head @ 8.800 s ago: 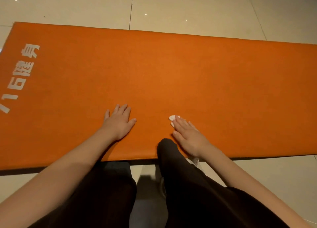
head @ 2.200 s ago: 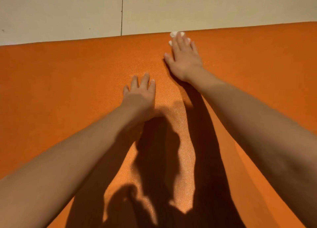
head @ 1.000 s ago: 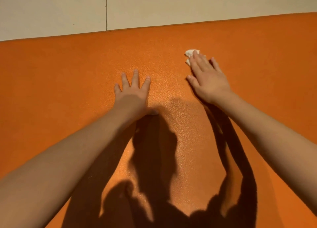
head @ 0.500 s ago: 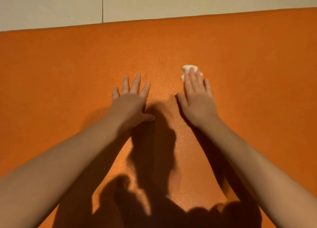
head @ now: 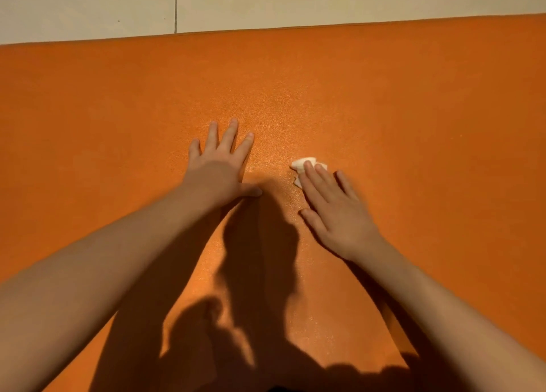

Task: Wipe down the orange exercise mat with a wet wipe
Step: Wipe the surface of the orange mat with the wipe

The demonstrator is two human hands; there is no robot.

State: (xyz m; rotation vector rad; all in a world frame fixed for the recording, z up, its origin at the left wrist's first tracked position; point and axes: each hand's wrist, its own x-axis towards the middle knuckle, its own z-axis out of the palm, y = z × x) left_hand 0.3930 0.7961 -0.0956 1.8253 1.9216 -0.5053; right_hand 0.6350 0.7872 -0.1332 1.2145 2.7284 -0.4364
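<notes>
Head | wet wipe seemingly bunched under straight right-hand fingers | left-hand fingers splayed on orange mat

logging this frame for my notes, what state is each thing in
mat, laid flat on the floor, partly in shadow
wipe, bunched up, pressed onto the mat under the right fingertips
left hand, flat on the mat, fingers spread, holding nothing
right hand, flat, straight fingers pressing the wipe
floor, tiled, visible beyond the mat's far edge

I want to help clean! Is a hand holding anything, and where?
Nothing is gripped. The right hand presses straight fingers on the near part of the crumpled white wet wipe, on the orange exercise mat; the left hand lies flat.
</notes>
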